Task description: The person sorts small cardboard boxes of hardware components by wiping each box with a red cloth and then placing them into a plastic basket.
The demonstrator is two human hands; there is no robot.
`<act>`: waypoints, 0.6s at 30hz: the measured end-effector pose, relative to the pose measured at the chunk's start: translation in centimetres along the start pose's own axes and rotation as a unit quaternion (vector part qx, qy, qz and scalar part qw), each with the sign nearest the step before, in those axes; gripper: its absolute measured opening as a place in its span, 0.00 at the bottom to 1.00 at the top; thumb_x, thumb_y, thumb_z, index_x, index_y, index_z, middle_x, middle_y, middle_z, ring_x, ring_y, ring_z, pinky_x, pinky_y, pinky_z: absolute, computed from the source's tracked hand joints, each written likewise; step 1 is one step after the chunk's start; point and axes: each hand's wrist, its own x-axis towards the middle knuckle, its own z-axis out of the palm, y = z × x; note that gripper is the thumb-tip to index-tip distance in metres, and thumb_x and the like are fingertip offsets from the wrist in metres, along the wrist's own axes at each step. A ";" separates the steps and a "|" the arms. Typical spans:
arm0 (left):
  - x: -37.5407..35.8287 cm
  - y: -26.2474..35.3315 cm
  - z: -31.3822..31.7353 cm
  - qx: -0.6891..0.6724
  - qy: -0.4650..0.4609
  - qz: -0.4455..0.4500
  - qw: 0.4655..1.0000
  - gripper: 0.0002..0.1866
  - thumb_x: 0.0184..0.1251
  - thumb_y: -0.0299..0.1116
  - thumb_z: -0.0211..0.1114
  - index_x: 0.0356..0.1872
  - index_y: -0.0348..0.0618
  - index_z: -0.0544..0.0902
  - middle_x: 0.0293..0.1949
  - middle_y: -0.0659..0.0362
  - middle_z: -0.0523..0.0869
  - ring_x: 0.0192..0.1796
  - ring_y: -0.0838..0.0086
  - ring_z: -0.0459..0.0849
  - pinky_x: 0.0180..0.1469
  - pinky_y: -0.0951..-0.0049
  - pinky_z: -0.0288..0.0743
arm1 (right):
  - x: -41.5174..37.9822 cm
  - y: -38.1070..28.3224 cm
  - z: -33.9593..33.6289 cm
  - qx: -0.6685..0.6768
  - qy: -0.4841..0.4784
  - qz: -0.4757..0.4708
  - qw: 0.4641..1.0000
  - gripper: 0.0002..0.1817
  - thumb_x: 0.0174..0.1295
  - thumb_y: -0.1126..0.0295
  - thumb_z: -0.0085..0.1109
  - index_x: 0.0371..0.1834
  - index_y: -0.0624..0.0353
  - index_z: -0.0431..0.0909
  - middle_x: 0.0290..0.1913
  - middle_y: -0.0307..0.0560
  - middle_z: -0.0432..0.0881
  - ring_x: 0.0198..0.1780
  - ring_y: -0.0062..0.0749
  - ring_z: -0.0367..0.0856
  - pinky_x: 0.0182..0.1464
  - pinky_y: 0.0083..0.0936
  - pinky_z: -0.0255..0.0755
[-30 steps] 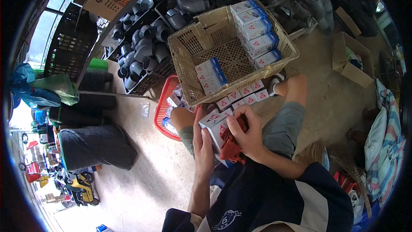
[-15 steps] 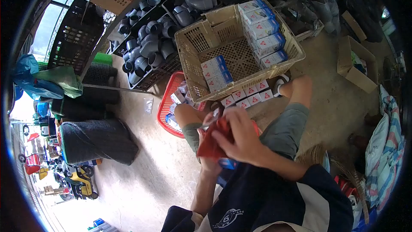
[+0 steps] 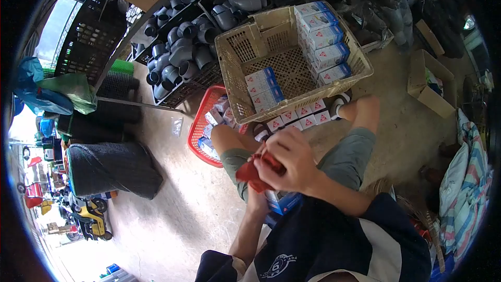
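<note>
My right hand [image 3: 289, 159] is closed on a crumpled red cloth [image 3: 250, 174], its fingers bunched over the top. Just below and behind the cloth is my left hand [image 3: 255, 198], closed around something the cloth and my right hand hide. A blue-and-white box [image 3: 284, 203] rests in my lap under the hands. Beyond my knees stands a large beige plastic crate [image 3: 295, 107], holding small white-and-blue boxes [image 3: 330, 55] stacked along its right side and several more at its near left corner.
A red basket [image 3: 197, 151] with small boxes stands by my left knee. More white boxes [image 3: 308, 121] sit in rows on the floor before the crate. Grey pipe fittings [image 3: 182, 52] fill crates at the back left. A cardboard box [image 3: 430, 83] lies right; dark rolled mesh [image 3: 115, 169] left.
My right hand has drawn in, bunching the red cloth more tightly over my left hand. More of the blue-and-white box in my lap shows now. The view has shifted slightly.
</note>
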 end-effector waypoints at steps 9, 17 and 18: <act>-0.2 2.1 2.2 -0.068 0.064 -0.038 0.995 0.30 0.81 0.60 0.45 0.70 0.49 0.68 0.62 0.56 0.76 0.63 0.68 0.77 0.68 0.64 0.71 | 1.4 0.4 0.4 0.018 -0.039 -0.056 0.998 0.11 0.53 0.62 0.71 0.29 0.53 0.79 0.35 0.40 0.77 0.39 0.40 0.75 0.44 0.36 0.69; 0.5 5.5 1.8 -0.130 -0.022 -0.021 0.991 0.31 0.81 0.62 0.42 0.67 0.46 0.68 0.58 0.54 0.79 0.61 0.67 0.80 0.66 0.64 0.73 | -0.2 -0.4 0.0 0.090 -0.140 -0.109 0.980 0.13 0.54 0.58 0.69 0.31 0.54 0.78 0.38 0.40 0.76 0.40 0.40 0.74 0.45 0.37 0.67; -0.6 5.2 3.0 -0.102 -0.019 -0.047 0.993 0.30 0.83 0.60 0.40 0.70 0.47 0.66 0.60 0.54 0.78 0.64 0.68 0.78 0.67 0.65 0.71 | 0.3 0.4 -0.1 0.073 -0.123 -0.091 0.986 0.13 0.54 0.58 0.69 0.31 0.54 0.78 0.38 0.40 0.76 0.40 0.40 0.74 0.45 0.38 0.67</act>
